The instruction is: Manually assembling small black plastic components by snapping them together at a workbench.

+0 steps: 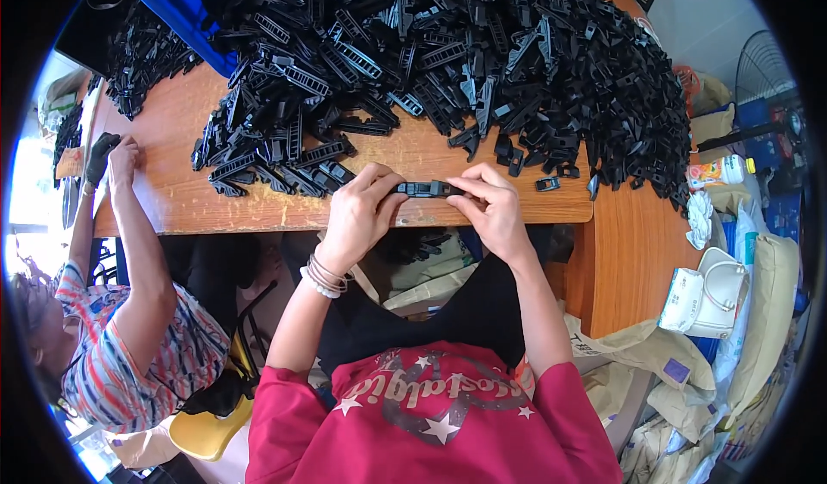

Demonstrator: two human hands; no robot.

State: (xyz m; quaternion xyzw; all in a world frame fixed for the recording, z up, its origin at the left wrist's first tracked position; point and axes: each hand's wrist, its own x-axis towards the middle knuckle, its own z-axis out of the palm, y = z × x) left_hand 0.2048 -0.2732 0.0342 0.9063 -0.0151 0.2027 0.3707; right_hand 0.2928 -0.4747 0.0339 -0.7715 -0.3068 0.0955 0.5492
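Note:
A black plastic part (419,189), long and slotted, is held level between my two hands just above the table's front edge. My left hand (362,208) pinches its left end, with bracelets round the wrist. At the other end, the fingers of my right hand (489,204) close on a small black piece (450,189) that meets the long part; whether the two are joined I cannot tell. Beyond my hands lies a big heap of black plastic parts (345,62), many of them long and ladder-like. A single small black part (547,184) rests apart near my right hand.
The wooden table (172,191) spreads ahead and to the left. Smaller black pieces (620,96) pile at the right. A blue bin (172,10) tilts over the far left. A co-worker (138,329) sits at left, hands on the table. Bags and a white handbag (719,286) stand at right.

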